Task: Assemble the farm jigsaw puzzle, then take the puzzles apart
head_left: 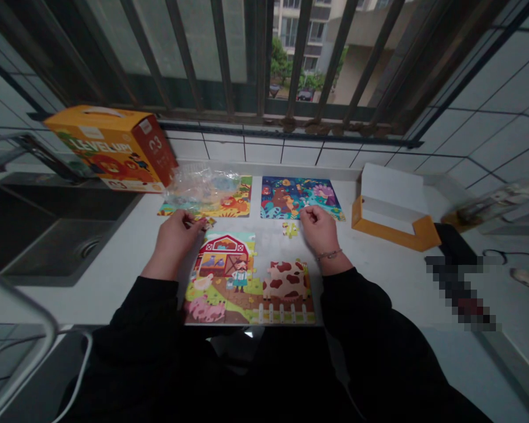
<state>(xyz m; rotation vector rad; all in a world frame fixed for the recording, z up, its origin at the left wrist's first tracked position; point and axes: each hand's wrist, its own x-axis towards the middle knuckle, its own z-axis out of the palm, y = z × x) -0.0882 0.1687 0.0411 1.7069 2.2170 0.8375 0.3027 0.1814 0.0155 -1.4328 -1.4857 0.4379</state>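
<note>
My left hand (175, 239) is closed in a pinch at the upper left of a partly assembled farm jigsaw puzzle (229, 282). Small puzzle pieces (210, 223) show at its fingertips, one apparently between them. The puzzle shows a red barn, a farmer, pigs and a spotted cow; its upper right part is open, with bare counter there. My right hand (322, 235), a bracelet at the wrist, has its fingers curled together by the lower edge of a dark blue animal picture (297, 197). Whatever it pinches is hidden. A loose yellow-green puzzle piece (290, 229) lies left of it.
Crumpled clear plastic (198, 185) covers part of a lion picture (235, 205). An orange puzzle box (119, 147) stands at the back left beside the sink (48, 235). An opened white-and-orange box (392, 220) lies on the right, near a bottle (494, 205). A barred window is behind.
</note>
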